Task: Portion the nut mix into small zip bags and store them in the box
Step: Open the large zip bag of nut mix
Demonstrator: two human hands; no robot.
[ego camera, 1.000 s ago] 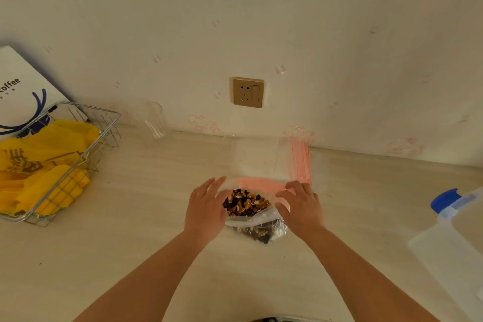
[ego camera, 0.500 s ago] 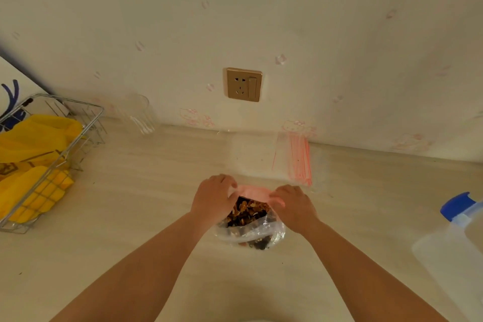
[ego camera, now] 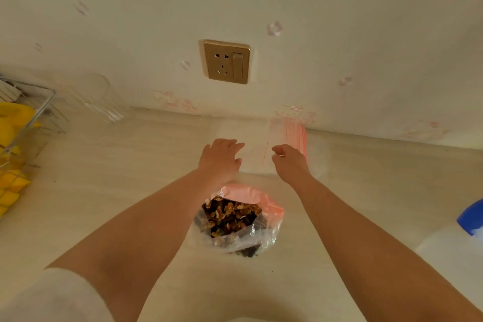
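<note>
A clear bag of nut mix with a pink rim stands open on the counter between my forearms, and neither hand touches it. Beyond it lies a flat stack of small zip bags with red seal lines, close to the wall. My left hand hovers with spread, relaxed fingers over the left part of that stack. My right hand is over the stack's right part, fingers loosely curled and holding nothing. The clear storage box with a blue clip sits at the right edge.
A wire basket with yellow packets stands at the left edge. A clear glass stands by the wall left of centre. A gold wall socket is above the counter.
Both hands let go of the nut mix bag's rim and reached forward to the stack of small zip bags. The camera view tilted down and closer.
</note>
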